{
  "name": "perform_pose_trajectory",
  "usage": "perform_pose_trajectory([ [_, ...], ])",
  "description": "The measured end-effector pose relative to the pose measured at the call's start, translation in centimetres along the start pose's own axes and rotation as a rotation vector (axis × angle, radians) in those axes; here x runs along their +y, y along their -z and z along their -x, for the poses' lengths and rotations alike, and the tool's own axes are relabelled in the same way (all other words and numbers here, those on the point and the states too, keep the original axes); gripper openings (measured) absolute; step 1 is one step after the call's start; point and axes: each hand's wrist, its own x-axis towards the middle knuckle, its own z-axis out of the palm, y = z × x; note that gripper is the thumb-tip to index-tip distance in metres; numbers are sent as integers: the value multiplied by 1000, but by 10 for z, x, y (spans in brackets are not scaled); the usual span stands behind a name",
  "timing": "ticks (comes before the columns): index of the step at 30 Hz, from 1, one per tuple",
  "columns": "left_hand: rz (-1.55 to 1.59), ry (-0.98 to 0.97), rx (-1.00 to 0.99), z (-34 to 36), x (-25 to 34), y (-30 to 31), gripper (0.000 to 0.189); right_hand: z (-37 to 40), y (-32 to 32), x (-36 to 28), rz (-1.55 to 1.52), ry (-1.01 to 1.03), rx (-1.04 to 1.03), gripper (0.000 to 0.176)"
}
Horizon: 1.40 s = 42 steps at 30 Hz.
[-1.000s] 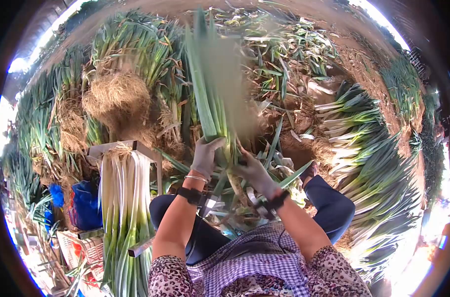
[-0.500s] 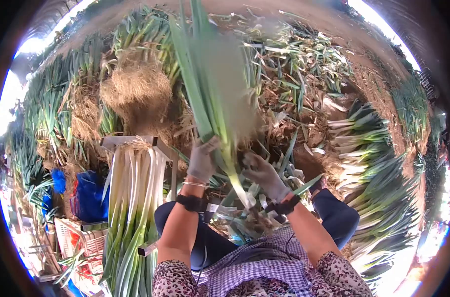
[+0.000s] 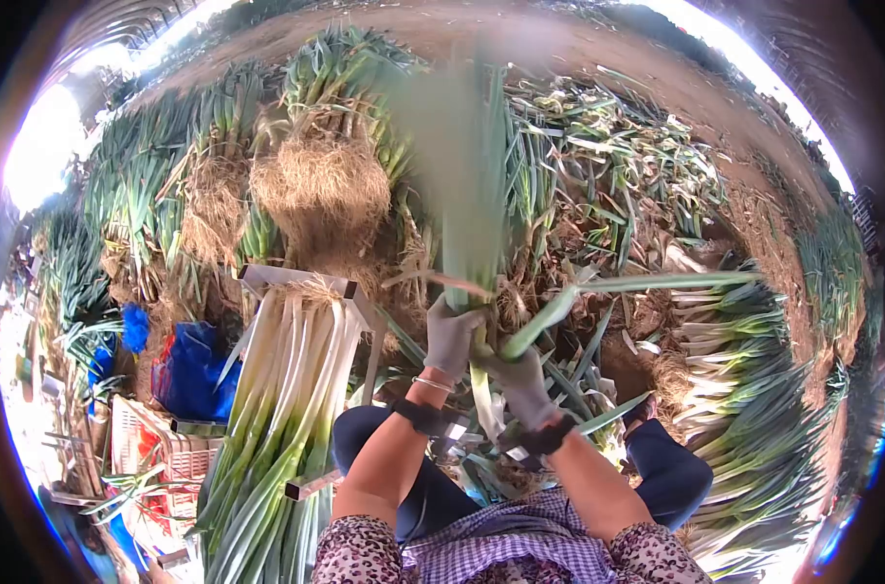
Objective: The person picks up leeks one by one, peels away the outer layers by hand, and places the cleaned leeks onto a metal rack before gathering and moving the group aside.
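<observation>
A long green leek [image 3: 483, 389] stands upright in front of me, its leaves blurred above and its white end low between my forearms. My left hand [image 3: 452, 338], in a pale glove, is wrapped round its stem. Close beside it, my gloved right hand [image 3: 518, 378] is closed on a leaf [image 3: 542, 321] that bends away from the stem toward the right. To the left, cleaned leeks [image 3: 292, 389] lie in a metal frame [image 3: 367, 310], their roots at the top and their leaves hanging down.
Bundled leeks with roots [image 3: 326, 185] stand at the upper left. Stripped leaves [image 3: 623, 146] lie in a heap at the upper right. A row of leeks [image 3: 744, 389] runs down the right side. A blue bag [image 3: 191, 375] and a woven basket [image 3: 184, 467] are at the left.
My right hand has moved down and closed on a leaf, which now sticks out to the right. The leek is more upright. The whole view has shifted, with the surroundings now further right.
</observation>
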Motion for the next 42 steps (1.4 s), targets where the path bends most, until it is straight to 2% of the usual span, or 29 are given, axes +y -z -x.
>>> perform_pose_trajectory([
  [1,-41,-55,34,2,8,-1,33,11,16,6,85,-86,-42,13],
  [3,-118,-153,104,4,38,-1,32,40,55,26,337,-162,-332,22],
  [5,-8,-91,113,-7,47,12,29,60,115,56,806,-104,-326,29],
  [6,31,2,102,-10,38,18,25,69,130,66,1032,-77,-318,32],
  [8,84,63,46,-9,36,11,25,56,111,-3,837,-199,-156,53],
  [9,109,99,17,-5,33,7,25,37,106,12,761,-25,-147,66],
  [10,119,148,-58,-3,31,6,28,35,76,-18,694,19,-27,72],
  [11,192,180,-131,2,36,-3,30,17,56,-13,795,268,-29,79],
  [12,266,211,-202,9,47,-14,31,10,32,-31,716,305,-27,80],
  [13,342,240,-271,13,52,-21,33,-2,14,-28,755,399,96,70],
  [15,309,233,-272,10,50,-17,38,-18,3,-42,284,198,119,47],
  [17,165,223,-212,4,52,-15,40,-23,1,-27,-13,206,61,36],
  [18,200,251,-232,2,48,-15,43,-22,0,-19,-162,201,38,31],
  [20,143,92,-179,15,63,-35,45,-18,1,-16,-424,159,56,27],
  [21,112,35,-96,8,58,-26,46,-16,-1,-16,-558,143,64,26],
  [22,76,-20,-9,0,53,-17,48,-4,10,-19,-630,45,113,25],
  [24,96,-68,124,-8,63,-9,45,7,52,24,-350,-129,179,31],
  [26,166,-65,148,-12,70,2,39,30,92,77,306,-284,128,44],
  [29,181,-45,106,-11,59,9,34,50,100,68,742,55,191,56],
  [30,179,-33,113,-7,56,4,34,51,76,23,960,327,241,60],
  [33,189,-41,92,-4,50,-2,39,34,44,0,774,546,128,58],
  [36,223,-40,5,-3,59,-8,45,45,37,50,367,213,-192,49],
  [38,279,-3,-74,-2,58,-17,49,41,41,54,259,45,-123,42],
  [39,202,7,-95,9,69,-34,44,48,40,53,195,-53,-77,38],
  [40,182,128,-187,7,48,-33,38,43,36,38,110,-14,-23,31],
  [41,162,243,-279,3,29,-32,33,37,33,21,129,118,21,28],
  [42,182,290,-255,8,24,-43,28,25,36,12,244,191,41,28],
])
